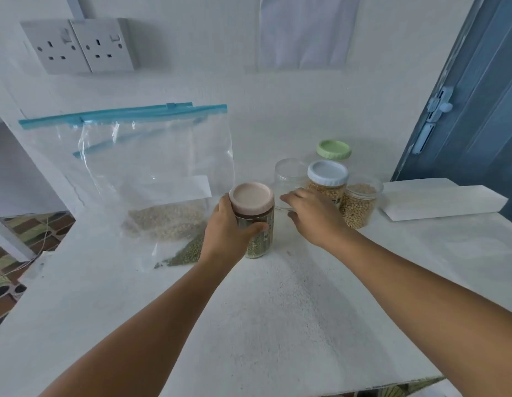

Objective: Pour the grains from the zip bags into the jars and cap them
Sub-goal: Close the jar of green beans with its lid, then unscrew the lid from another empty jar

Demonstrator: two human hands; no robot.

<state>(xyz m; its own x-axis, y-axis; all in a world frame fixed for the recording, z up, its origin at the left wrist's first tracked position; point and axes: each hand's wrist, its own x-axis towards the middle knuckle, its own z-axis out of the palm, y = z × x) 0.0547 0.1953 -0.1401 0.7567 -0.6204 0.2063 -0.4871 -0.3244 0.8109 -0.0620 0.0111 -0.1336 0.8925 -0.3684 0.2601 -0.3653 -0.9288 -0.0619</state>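
Jar with pink lid (pixel 252 222), capped, half full of green grains, stood mid tabletop (pixel 277 310), held round its side by left hand (pixel 229 236). Right hand (pixel 312 216) loose and flat, fingertips at empty clear jar (pixel 289 181), holding nothing. Blue-lidded jar (pixel 328 184) and open jar (pixel 360 204) of yellow beans just beside; green-lidded jar (pixel 334 150) behind. Zip bags (pixel 140 173) left, leaning by wall, some grains inside. Wide bare room toward near edge.

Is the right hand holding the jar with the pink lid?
No, the left hand grips the pink-lidded clear jar; the right hand holds nothing.
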